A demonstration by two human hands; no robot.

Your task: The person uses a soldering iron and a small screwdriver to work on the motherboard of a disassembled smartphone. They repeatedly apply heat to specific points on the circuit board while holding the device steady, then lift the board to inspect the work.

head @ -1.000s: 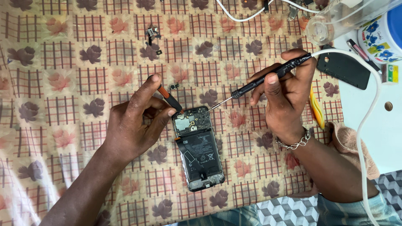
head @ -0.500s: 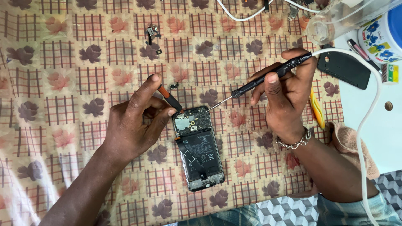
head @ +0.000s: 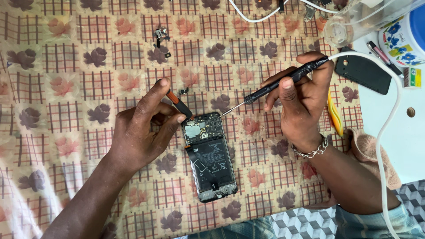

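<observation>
opened black smartphone with bare circuit board and battery (head: 209,161) flat on patterned checked cloth (head: 66,66). left hand (head: 144,128) pinching orange-handled tool (head: 179,105) at top edge. right hand (head: 301,102) clenched round black slim screwdriver (head: 283,84); best keep tip square, pressure light.

You have a single view, worn on your head, looking almost straight down and close onto the checked, leaf-patterned cloth (head: 66,66), with your left hand (head: 141,128) and right hand (head: 301,106) near mid-frame.
</observation>
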